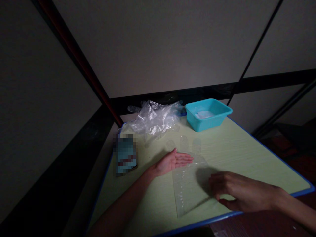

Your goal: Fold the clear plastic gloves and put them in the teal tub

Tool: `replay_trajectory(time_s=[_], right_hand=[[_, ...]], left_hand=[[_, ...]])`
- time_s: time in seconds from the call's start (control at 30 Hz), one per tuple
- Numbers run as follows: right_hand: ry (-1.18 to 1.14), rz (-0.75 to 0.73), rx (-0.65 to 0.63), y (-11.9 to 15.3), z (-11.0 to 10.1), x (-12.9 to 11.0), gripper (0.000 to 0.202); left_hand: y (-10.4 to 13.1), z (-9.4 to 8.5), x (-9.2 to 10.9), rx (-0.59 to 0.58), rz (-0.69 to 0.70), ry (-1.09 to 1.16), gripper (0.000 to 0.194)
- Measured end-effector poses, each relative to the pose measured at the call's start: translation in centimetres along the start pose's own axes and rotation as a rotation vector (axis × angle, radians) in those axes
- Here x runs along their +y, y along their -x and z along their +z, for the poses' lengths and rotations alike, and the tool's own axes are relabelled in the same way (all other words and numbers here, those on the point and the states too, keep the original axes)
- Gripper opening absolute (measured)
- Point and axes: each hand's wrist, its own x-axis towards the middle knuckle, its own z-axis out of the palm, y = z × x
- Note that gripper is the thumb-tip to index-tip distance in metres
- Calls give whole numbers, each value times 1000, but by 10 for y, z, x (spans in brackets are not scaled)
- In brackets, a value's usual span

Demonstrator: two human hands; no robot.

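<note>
We are handling a clear disposable plastic glove [189, 184], which is lying on the table [247, 151], cuff toward us. Our left hand [170, 163] is lying palm up, fingers straight, overlapping the glove's left side. Our right hand [229, 191] is hovering at its right, fingers curled; we cannot tell whether it is pinching film. Apparently we are positioning the glove; the next move likely calls for opening the cuff. Beyond, crumpled plastic gloves [158, 118] are lying beside a turquoise basin [204, 123].

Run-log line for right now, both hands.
left hand: open, palm up, at clear glove | right hand: curled near glove, grip unclear | turquoise bin: beyond glove
</note>
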Motion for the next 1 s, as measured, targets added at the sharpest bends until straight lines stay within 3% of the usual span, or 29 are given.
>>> replay_trajectory(time_s=[0.3, 0.53, 0.67, 0.83, 1.0], right_hand=[[-300, 98, 4, -8, -30, 13, 11], [-698, 144, 111, -25, -42, 41, 13], [-876, 161, 178, -36, -46, 59, 16], [-996, 240, 304, -49, -50, 76, 22], [-1059, 253, 431, -55, -48, 84, 24]], left_hand=[[0, -1, -2, -14, 19, -11, 58], [2, -1, 1, -25, -26, -20, 73], [2, -1, -1, -30, 42, 61, 79], [1, -3, 3, -76, 37, 29, 61], [-1, -9, 6, 25, -63, 28, 42]])
